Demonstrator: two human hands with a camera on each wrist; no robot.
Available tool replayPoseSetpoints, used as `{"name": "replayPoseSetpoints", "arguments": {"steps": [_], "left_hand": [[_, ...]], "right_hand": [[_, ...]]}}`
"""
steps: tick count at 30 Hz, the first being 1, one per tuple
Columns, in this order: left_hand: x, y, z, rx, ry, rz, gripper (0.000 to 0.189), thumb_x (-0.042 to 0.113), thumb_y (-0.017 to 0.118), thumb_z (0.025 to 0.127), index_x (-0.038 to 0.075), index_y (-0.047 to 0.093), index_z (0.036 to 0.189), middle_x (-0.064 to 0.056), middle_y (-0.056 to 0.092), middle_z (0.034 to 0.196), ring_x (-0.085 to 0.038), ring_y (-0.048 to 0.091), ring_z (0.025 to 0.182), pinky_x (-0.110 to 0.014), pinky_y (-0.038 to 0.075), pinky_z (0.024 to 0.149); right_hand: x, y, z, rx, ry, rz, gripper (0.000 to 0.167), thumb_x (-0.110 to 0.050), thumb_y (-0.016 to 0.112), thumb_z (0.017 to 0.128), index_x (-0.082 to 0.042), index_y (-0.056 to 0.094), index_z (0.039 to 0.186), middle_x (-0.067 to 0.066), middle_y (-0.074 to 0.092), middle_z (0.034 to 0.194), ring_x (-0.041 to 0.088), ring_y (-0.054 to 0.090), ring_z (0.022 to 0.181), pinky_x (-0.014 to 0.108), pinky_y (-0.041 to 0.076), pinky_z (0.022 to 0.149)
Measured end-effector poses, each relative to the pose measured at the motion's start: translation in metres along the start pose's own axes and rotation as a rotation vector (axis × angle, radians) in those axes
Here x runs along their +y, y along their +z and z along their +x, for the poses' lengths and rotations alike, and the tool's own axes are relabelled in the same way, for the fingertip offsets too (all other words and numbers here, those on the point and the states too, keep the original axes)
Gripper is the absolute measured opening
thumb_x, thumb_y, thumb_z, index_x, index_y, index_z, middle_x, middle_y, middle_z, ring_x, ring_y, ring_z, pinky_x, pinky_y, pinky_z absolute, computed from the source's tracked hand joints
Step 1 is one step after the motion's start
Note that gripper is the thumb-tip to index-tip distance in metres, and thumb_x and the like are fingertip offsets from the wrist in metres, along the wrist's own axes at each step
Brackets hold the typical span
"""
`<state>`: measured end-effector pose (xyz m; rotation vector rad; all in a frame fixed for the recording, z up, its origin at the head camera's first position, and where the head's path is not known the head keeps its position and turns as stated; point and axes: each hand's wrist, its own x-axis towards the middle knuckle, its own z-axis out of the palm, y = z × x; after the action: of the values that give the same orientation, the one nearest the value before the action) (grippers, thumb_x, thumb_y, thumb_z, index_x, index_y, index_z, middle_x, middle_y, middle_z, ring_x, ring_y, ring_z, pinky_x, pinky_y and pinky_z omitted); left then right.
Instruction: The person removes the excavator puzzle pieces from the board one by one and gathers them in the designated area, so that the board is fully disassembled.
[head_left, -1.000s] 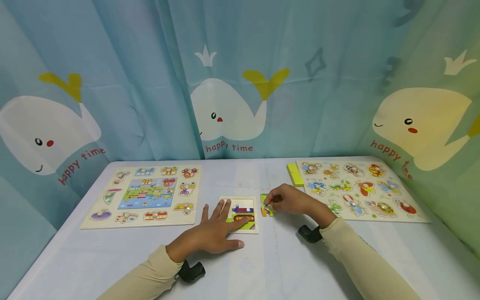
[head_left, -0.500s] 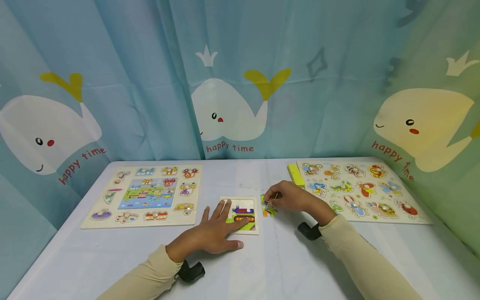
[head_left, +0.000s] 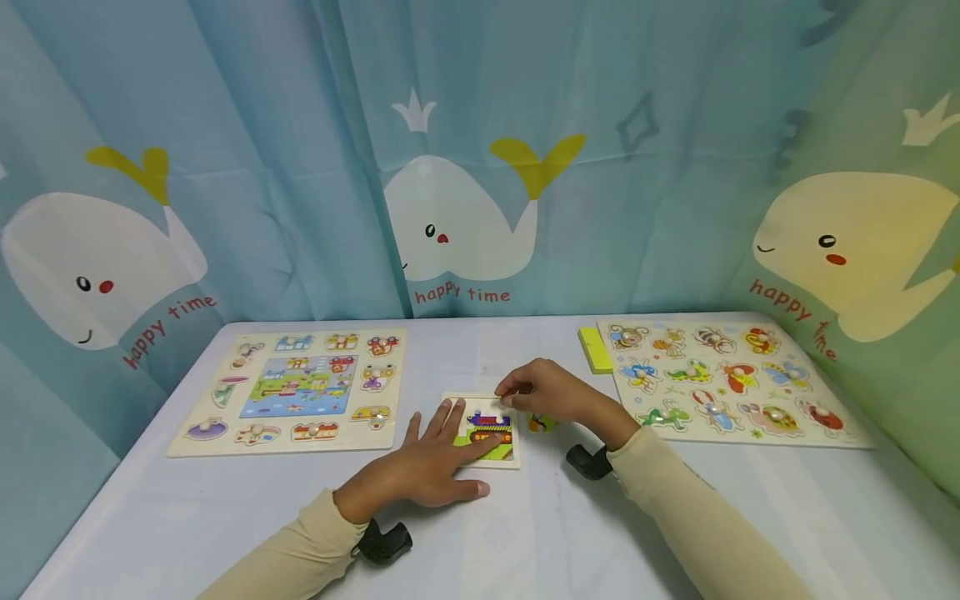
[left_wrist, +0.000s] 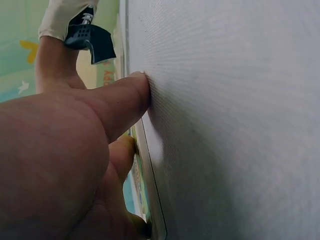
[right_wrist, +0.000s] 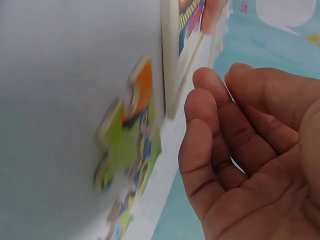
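Shifted left from at least two loose jigsaw pieces, a person's right hand curls its fingers at the far right corner of one small jigsaw tray; whether they pinch a piece cannot be told. Fingers spread, the left hand presses the tray to the white tabletop, open beyond its near edge, between two boards, vehicle and insect.

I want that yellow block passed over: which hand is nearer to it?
Right. The right hand is just left of the yellow block, on its near side; the left hand rests on the small puzzle, farther left.
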<state>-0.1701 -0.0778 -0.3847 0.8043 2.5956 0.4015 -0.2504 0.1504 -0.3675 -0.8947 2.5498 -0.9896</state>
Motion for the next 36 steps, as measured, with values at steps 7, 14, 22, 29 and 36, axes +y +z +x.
{"name": "replayPoseSetpoints", "arguments": {"steps": [7,14,22,29,36], "left_hand": [[-0.003,0.0,0.0,0.011,0.016,0.007,0.063,0.056,0.051,0.095,0.036,0.032,0.153,-0.02,-0.002,0.16,-0.035,-0.01,0.146,-0.065,-0.002,0.108],[-0.004,0.0,0.0,0.015,0.024,0.014,0.063,0.056,0.051,0.096,0.034,0.033,0.153,-0.019,-0.002,0.161,-0.035,-0.01,0.146,-0.065,-0.001,0.108],[-0.004,0.001,0.0,0.018,0.026,0.01,0.063,0.055,0.051,0.096,0.034,0.034,0.152,-0.019,-0.001,0.16,-0.035,-0.01,0.146,-0.065,-0.001,0.108],[-0.004,0.002,0.0,0.021,0.037,0.011,0.063,0.054,0.051,0.096,0.033,0.034,0.153,-0.02,-0.001,0.16,-0.035,-0.009,0.146,-0.065,0.0,0.108],[-0.004,0.002,0.0,0.024,0.037,0.021,0.066,0.056,0.05,0.096,0.03,0.032,0.154,-0.019,-0.002,0.16,-0.035,-0.009,0.146,-0.065,0.0,0.108]], "right_hand": [[-0.007,0.014,0.011,-0.026,-0.002,0.025,0.021,-0.005,0.062,0.094,-0.001,0.071,0.112,0.0,0.07,0.101,0.01,0.059,0.086,0.029,0.048,0.078],[-0.011,0.023,0.015,-0.056,0.005,0.086,0.021,-0.003,0.062,0.094,-0.001,0.069,0.114,0.003,0.07,0.107,0.014,0.06,0.096,0.035,0.048,0.089],[-0.012,0.024,0.015,-0.029,-0.006,0.106,0.022,0.001,0.06,0.093,-0.001,0.069,0.113,0.003,0.069,0.104,0.013,0.059,0.089,0.03,0.049,0.081],[-0.011,0.025,0.014,0.0,-0.03,0.128,0.023,0.003,0.059,0.092,0.0,0.069,0.113,0.006,0.07,0.102,0.014,0.059,0.08,0.028,0.05,0.072],[-0.01,0.027,0.013,0.0,-0.014,0.148,0.022,0.003,0.06,0.092,0.0,0.069,0.112,0.006,0.069,0.104,0.014,0.061,0.084,0.028,0.05,0.078]]}}
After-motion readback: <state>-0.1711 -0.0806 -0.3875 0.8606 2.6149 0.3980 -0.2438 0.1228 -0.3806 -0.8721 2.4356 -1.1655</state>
